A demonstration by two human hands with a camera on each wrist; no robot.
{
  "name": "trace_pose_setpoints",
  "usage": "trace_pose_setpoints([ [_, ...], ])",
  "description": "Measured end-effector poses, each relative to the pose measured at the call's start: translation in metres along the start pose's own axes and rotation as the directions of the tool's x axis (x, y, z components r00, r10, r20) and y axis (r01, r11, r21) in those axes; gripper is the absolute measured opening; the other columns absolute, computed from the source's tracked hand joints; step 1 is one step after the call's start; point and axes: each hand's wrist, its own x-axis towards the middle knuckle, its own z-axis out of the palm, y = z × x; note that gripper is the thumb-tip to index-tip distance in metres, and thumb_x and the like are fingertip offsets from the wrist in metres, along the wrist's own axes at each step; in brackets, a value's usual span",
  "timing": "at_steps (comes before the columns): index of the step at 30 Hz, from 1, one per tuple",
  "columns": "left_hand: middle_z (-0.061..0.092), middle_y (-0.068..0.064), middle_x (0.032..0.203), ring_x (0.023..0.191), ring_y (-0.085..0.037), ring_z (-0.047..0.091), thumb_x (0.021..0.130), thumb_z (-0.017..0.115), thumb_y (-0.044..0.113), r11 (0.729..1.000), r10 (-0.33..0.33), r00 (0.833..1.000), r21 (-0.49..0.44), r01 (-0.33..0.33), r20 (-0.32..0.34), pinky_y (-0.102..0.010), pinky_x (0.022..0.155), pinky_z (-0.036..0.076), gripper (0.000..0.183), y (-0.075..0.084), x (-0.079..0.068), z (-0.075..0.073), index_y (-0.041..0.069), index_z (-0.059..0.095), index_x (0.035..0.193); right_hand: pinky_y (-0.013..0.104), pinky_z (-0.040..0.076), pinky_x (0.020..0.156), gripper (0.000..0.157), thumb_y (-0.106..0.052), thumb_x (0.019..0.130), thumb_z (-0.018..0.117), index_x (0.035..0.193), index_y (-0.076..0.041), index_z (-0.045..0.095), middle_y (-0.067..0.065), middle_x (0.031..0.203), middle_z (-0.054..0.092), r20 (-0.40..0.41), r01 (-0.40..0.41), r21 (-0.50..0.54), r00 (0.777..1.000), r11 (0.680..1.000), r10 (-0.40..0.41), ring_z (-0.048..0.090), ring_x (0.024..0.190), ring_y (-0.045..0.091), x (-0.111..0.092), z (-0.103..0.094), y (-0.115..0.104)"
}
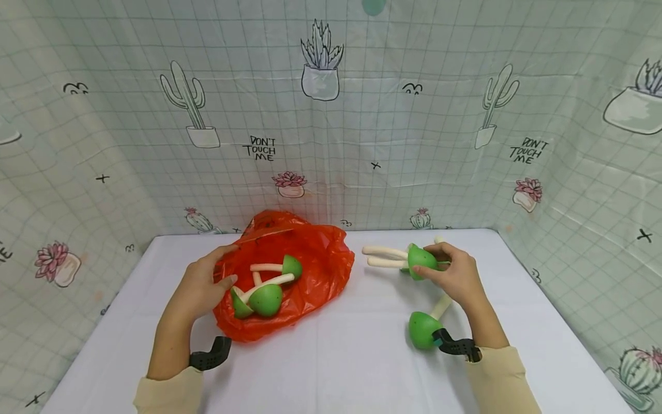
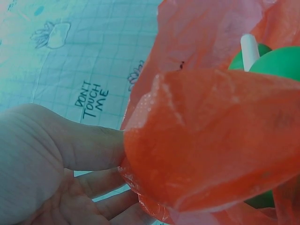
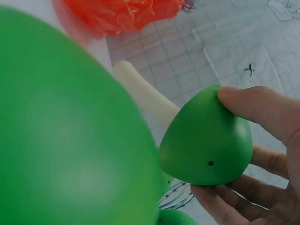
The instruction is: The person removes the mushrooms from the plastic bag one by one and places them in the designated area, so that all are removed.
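Note:
My left hand [image 1: 203,287] grips the left rim of a crumpled red plastic bag [image 1: 323,261], thumb on one side and fingers on the other. The bag gapes open, and several mushroom-shaped toys [image 1: 266,300] with green domed caps and cream stems lie in it. To the right, my right hand [image 1: 457,269] holds another mushroom-shaped toy [image 3: 211,140] by its dotted green cap, thumb on top and fingers below, its stem pointing left. A further cream stem [image 1: 380,251] shows right beside it, its cap partly hidden.
Near my right wrist, a mushroom-shaped toy [image 1: 423,330] lies on the white table [image 1: 341,368]; in the right wrist view its green cap [image 3: 65,126] looms close. A grid-patterned cloth [image 1: 372,132] with plant drawings stands behind the table and along both sides.

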Motion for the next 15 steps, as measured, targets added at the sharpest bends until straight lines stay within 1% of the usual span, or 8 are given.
trace_pose_setpoints([
  [2,0.047,-0.031,0.154,0.135,-0.053,0.049,0.1,0.065,0.002,1.0,-0.001,1.0,-0.002,0.001,-0.001,-0.062,0.093,0.056,0.061,0.0,0.0,0.0005,0.003,0.043,0.157,0.035,0.062,0.088,0.053,-0.026,0.089,0.086,0.131,0.002,0.067,0.024,0.122,0.07,0.017,-0.016,-0.014,1.0,1.0,0.017,0.072,0.108,0.039,-0.0004,-0.0011,0.002],
  [4,0.047,-0.031,0.154,0.135,-0.053,0.049,0.1,0.066,0.002,1.0,-0.001,1.0,-0.002,0.001,-0.003,-0.062,0.093,0.056,0.061,0.0001,0.0001,0.0009,0.003,0.043,0.157,0.038,0.062,0.088,0.053,-0.027,0.088,0.087,0.129,0.001,0.067,0.022,0.122,0.071,0.031,-0.028,-0.034,0.999,0.999,0.029,0.072,0.108,0.038,-0.0007,-0.0013,0.0042],
  [9,0.046,-0.031,0.154,0.135,-0.054,0.049,0.1,0.066,0.001,1.0,0.0,1.0,-0.005,0.0,-0.005,-0.061,0.093,0.056,0.061,0.0005,0.0001,0.0014,0.003,0.043,0.157,0.041,0.058,0.088,0.054,-0.03,0.086,0.089,0.127,0.0,0.069,0.019,0.121,0.072,0.068,-0.04,-0.069,0.997,0.997,0.045,0.07,0.108,0.035,-0.001,0.0001,0.0094],
  [13,0.046,-0.031,0.154,0.136,-0.053,0.049,0.1,0.066,0.001,1.0,-0.006,1.0,0.001,0.006,-0.004,-0.061,0.094,0.055,0.062,0.0017,-0.0005,0.0008,0.003,0.042,0.157,0.041,0.057,0.086,0.041,-0.022,0.089,0.085,0.12,0.001,0.072,0.016,0.112,0.075,0.083,-0.069,-0.055,0.994,0.996,0.074,0.07,0.106,0.034,-0.0013,0.0013,0.0102],
  [15,0.046,-0.031,0.155,0.137,-0.053,0.048,0.1,0.066,0.002,1.0,-0.012,1.0,0.004,0.012,-0.003,-0.061,0.095,0.055,0.062,0.0022,-0.0007,0.0005,0.003,0.042,0.157,0.043,0.057,0.086,0.036,-0.018,0.091,0.083,0.118,0.003,0.072,0.017,0.109,0.076,0.096,-0.083,-0.058,0.991,0.995,0.089,0.071,0.105,0.034,-0.0011,0.002,0.0103],
])
